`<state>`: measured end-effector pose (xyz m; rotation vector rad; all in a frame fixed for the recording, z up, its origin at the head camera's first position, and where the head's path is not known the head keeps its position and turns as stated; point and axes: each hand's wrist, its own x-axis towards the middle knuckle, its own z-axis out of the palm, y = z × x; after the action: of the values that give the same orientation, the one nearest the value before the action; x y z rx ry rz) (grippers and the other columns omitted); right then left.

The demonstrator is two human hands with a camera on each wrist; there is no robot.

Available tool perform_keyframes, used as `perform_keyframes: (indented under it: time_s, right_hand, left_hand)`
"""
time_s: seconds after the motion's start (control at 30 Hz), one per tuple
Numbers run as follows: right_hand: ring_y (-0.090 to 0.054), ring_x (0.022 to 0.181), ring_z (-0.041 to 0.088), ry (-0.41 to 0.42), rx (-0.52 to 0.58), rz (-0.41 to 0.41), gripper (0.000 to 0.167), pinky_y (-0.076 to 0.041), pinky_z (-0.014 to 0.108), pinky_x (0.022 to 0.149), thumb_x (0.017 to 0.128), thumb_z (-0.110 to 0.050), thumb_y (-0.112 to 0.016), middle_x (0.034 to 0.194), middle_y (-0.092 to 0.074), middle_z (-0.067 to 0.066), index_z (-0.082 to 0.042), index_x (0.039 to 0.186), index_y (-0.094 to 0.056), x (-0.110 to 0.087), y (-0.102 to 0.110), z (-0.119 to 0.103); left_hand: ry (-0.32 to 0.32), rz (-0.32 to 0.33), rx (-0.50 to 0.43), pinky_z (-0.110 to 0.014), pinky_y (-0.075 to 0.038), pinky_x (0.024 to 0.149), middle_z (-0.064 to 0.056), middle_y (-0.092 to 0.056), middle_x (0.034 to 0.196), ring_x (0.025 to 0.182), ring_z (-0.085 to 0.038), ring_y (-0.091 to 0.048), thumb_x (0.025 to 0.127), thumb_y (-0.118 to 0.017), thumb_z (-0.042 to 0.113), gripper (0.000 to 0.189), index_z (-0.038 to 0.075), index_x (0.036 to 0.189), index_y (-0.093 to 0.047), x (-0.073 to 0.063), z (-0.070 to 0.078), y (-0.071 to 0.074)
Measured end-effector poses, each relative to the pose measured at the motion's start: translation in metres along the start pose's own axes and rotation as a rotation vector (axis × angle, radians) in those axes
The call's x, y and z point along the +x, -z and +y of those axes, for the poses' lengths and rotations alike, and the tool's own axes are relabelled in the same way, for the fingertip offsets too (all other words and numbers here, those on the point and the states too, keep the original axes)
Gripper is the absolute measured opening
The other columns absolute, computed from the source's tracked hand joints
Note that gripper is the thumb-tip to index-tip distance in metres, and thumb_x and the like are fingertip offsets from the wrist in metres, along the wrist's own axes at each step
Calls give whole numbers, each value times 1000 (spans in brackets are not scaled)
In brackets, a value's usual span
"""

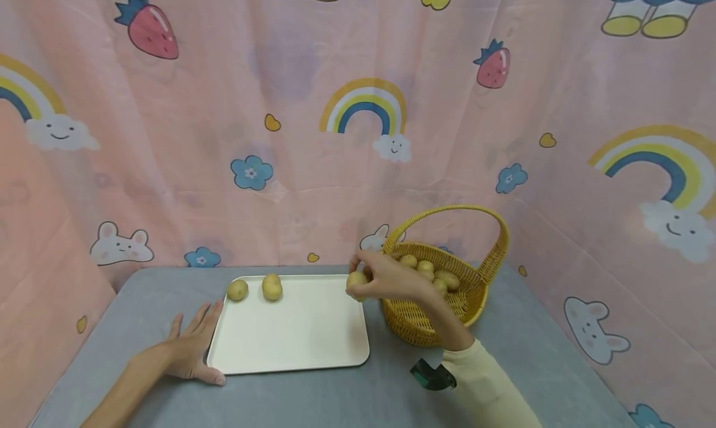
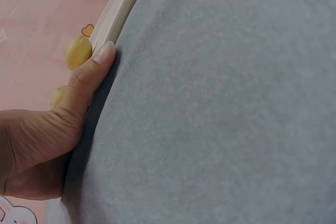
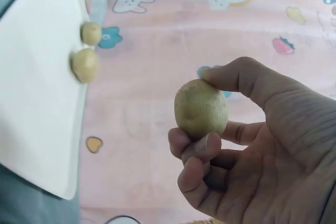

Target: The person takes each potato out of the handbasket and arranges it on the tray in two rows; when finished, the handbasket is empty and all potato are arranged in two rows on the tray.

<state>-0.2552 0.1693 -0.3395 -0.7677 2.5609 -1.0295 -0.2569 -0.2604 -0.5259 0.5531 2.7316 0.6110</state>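
Head view, right hand (image 1: 388, 277) pinching a potato (image 1: 355, 281), left hand (image 1: 192, 347) spread against white tray (image 1: 296, 335), rainbow-printed backdrop (image 1: 235, 80) behind.

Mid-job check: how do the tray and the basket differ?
The tray is white and smooth; the basket is yellow and woven. The tray is flat; the basket is deep, with an arched handle. The tray shows fewer potatoes than the basket. Both stand on the grey table.

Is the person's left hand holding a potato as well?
No, the left hand lies with its fingers spread at the edge of the white tray, while the right hand pinches a potato.
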Motion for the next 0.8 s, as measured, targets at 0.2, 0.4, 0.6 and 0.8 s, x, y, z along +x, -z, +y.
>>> perform_keyframes:
  time_s: [0.2, 0.4, 0.6, 0.8]
  right_hand:
    - [-53, 65, 11, 31, -37, 4, 33, -44, 23, 60, 93, -20, -73, 76, -67, 4, -5, 120, -62, 28, -17, 10]
    - [-54, 67, 9, 16, -63, 3, 32, -44, 19, 60, 93, -19, -75, 85, -67, 4, -9, 122, -66, 61, -40, 23]
    - [-50, 69, 9, -45, -61, 23, 39, -41, 19, 59, 93, -18, -73, 102, -69, 9, -6, 129, -67, 89, -64, 34]
    - [-39, 64, 9, -97, -57, 96, 27, -32, 20, 54, 92, -18, -69, 128, -69, 19, -3, 114, -66, 112, -82, 43]
  left_hand:
    - [-3, -3, 0, -81, 20, 115, -37, -2, 170, 159, -55, 4, 57, -86, 79, 163, -1, 164, 7, 0, 0, 0]
    - [-3, -10, -1, -82, 20, 114, -37, -2, 170, 159, -56, 4, 58, -86, 79, 163, -2, 164, 7, -1, 1, 2]
    - [-5, -17, 5, -81, 19, 115, -38, -1, 170, 159, -56, 4, 58, -86, 79, 163, 0, 164, 9, -1, 3, 1]
    - [-15, -1, -2, -81, 19, 115, -37, -1, 171, 159, -56, 4, 58, -86, 79, 163, 0, 164, 8, -3, 2, 2]
